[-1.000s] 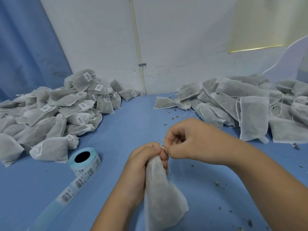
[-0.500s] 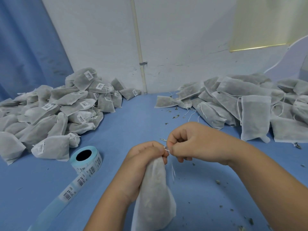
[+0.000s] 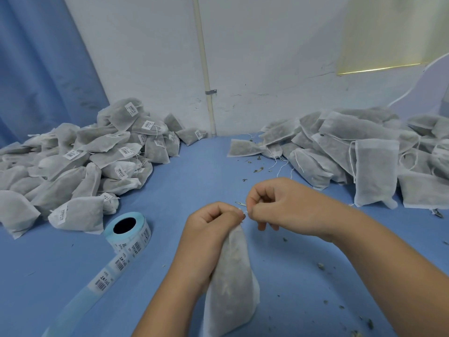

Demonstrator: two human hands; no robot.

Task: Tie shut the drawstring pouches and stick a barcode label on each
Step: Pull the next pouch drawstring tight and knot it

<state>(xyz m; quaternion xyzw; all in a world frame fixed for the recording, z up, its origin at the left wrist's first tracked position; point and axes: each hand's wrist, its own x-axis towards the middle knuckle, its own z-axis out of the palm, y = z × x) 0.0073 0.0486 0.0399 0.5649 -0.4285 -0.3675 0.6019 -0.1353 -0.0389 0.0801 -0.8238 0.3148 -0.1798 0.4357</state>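
A white wall (image 3: 255, 57) and a blue curtain (image 3: 43, 69) back a blue table (image 3: 199, 171), which carries two heaps. The labelled heap (image 3: 80, 161), at left, holds pouches already tied and stickered; the untied heap (image 3: 359, 152), at right, holds flat pouches with loose strings. Between the hands stands the pouch (image 3: 230, 283) in work, upright near the front edge, its base resting on or just above the table; which cannot be told. The left hand (image 3: 209, 229) is closed round the gathered neck. The right hand (image 3: 279, 205) is closed in a pinch on the string (image 3: 243, 211), just beside the left thumb. The label roll (image 3: 128, 229) lies left of the left forearm, its strip (image 3: 109, 271) trailing toward the front edge. Small herb crumbs (image 3: 320, 266) dot the table.

The step in hand appears to be drawing and knotting the string. To do it well, the left hand should keep the neck bunched tight so no gap opens, while the right pulls level and away, close to the neck. The thin string probably slips easily, so a short grip helps. The fabric looks light and may tear under a sharp jerk. The label comes after; a flat face suits it.
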